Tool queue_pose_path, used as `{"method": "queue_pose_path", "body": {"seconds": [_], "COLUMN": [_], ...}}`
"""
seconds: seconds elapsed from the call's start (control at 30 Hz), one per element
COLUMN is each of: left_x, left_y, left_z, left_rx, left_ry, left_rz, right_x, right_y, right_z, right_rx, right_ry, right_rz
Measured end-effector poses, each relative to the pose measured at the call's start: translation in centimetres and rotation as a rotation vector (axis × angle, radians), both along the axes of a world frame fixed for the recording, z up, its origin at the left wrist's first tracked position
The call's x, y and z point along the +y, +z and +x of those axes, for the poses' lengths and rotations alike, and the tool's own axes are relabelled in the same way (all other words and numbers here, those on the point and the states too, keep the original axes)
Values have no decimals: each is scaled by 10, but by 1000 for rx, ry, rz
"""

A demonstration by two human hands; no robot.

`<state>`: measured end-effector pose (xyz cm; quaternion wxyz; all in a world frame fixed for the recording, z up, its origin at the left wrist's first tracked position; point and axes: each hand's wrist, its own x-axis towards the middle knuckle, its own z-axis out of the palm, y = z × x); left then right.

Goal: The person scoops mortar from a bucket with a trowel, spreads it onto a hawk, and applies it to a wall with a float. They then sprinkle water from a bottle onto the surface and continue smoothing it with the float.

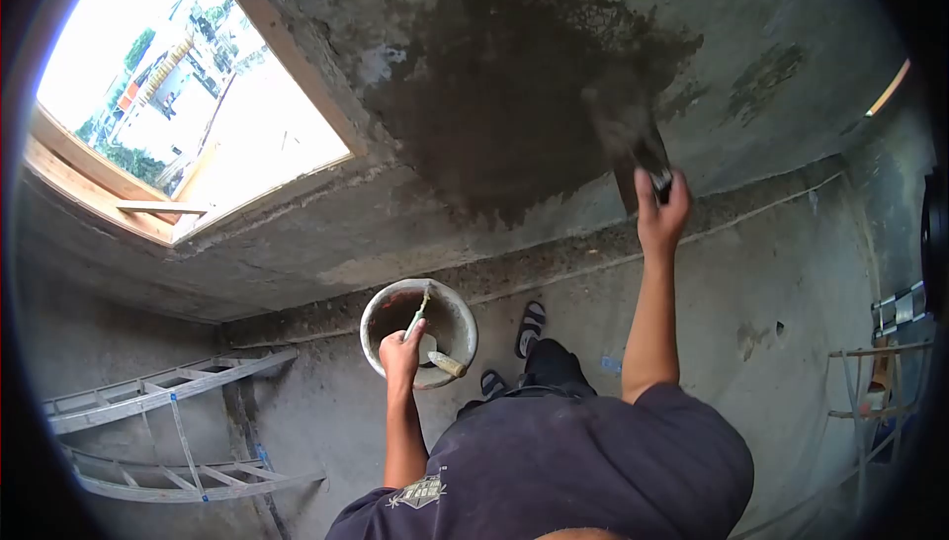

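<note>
My right hand [660,209] is raised and shut on the handle of a plastering float [633,140], which is blurred against a dark wet mortar patch [514,85] on the grey wall. My left hand [400,352] is lower down, gripping a thin-handled tool [420,309] that reaches into a round bucket [465,315] holding mortar. A second tool with a wooden handle [446,364] lies in the bucket beside my hand. My dark shirt [583,471] fills the bottom of the view.
A window opening with a wooden frame [287,56] is at the upper left, bright outside. An aluminium ladder [168,392] lies at the lower left. Another metal frame [890,362] stands at the right edge. My sandalled feet [531,328] are by the bucket.
</note>
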<state>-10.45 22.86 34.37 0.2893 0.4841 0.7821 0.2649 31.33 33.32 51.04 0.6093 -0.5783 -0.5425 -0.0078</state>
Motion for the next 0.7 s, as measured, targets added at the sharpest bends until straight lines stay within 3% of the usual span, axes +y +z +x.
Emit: {"method": "queue_pose_path", "body": {"seconds": [0.1,0.33,0.37,0.43,0.5,0.57,0.63,0.67,0.7], "left_x": [21,83,95,105,117,126,134,138,139], "left_y": [5,10,3,-12,-13,3,-4,-2,0], "left_z": [-9,-12,-8,-7,-3,13,8,7,5], "left_rx": [-135,-302,-307,-397,-373,-452,-484,-446,-441], "left_ry": [117,296,287,359,331,337,289,247,238], "left_rz": [30,55,63,9,-20,-65,-105,-116,-137], "right_x": [58,217,223,206,207,220,243,237,231], "right_y": [58,116,111,78,33,25,55,71,93], "right_z": [-22,-46,-54,-79,-80,-60,-36,-48,-68], "right_rx": [-441,-608,-613,-686,-645,-618,108,114,-59], "right_ry": [-139,-200,-209,-196,-207,-203,-159,-176,-243], "right_rz": [290,467,474,144,137,105,371,355,303]}}
